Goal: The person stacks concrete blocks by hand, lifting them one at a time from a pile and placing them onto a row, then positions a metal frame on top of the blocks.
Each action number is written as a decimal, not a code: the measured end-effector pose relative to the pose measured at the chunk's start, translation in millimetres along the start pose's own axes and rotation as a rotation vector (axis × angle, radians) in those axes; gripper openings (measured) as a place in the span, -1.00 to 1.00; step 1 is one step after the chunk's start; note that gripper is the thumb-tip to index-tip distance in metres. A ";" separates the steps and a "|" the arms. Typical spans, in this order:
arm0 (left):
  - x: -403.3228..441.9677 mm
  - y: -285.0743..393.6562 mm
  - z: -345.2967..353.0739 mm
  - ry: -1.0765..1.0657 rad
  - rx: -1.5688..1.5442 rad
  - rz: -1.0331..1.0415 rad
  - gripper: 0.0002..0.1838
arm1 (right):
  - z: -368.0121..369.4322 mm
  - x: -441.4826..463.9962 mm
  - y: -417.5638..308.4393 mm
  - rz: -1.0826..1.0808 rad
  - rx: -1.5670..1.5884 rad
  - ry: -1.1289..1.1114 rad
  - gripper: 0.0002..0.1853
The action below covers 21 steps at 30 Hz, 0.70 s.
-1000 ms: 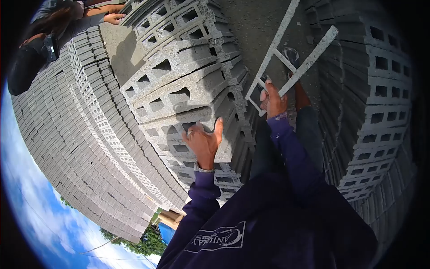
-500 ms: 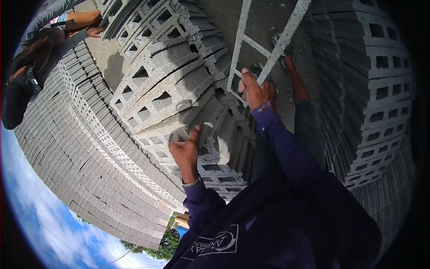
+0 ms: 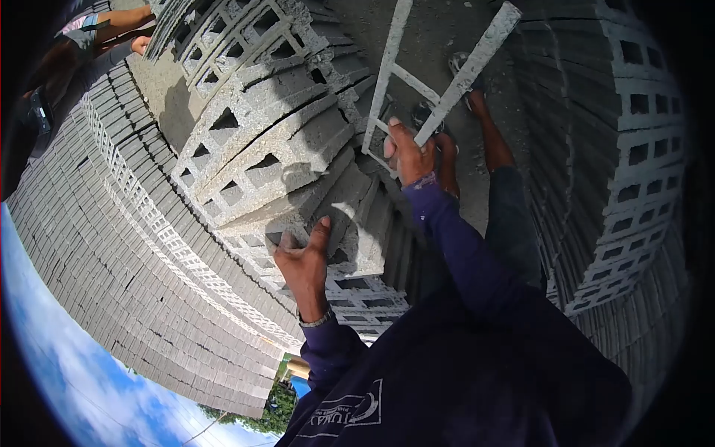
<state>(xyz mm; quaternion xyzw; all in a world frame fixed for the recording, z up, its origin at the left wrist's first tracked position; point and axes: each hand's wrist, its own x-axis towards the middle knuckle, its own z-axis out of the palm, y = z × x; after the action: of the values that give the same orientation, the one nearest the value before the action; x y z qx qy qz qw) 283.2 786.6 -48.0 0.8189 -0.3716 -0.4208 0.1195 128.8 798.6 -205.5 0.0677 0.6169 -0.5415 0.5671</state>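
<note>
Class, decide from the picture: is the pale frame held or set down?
Held: the right hand is curled around one end of the pale frame, whose bars jut beyond it.

We are outdoors in strong sunlight. A long wall of stacked grey hollow concrete blocks (image 3: 171, 298) fills the left of the frame, its many rows bending in the wide-angle view. Along the right edge we see another hollow-block stack (image 3: 633, 171), mostly in shade. At upper centre we look down on bare, shaded ground (image 3: 439, 30); at upper left a sunlit strip of ground (image 3: 151, 78) carries a dark shadow (image 3: 177, 112). Blue sky with white clouds (image 3: 45, 335) shows at lower left, and green foliage (image 3: 272, 417) at the bottom.
</note>
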 end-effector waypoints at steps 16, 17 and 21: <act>11.1 -17.1 23.9 0.040 0.139 0.112 -0.49 | -28.4 12.8 -44.4 0.034 0.060 -0.025 -0.50; 22.9 -34.4 28.6 0.157 0.583 0.096 -0.42 | -39.3 10.0 -46.4 0.030 0.018 -0.018 -0.51; 2.4 -15.3 34.7 0.163 0.531 0.097 -0.41 | -92.4 -7.8 -42.8 0.045 -0.075 0.024 -0.52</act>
<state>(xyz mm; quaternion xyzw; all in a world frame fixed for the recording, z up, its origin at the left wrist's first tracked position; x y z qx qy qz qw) 264.9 799.6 -78.6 0.8339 -0.4967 -0.2354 -0.0496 43.8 854.2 -195.4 0.0670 0.6419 -0.5042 0.5738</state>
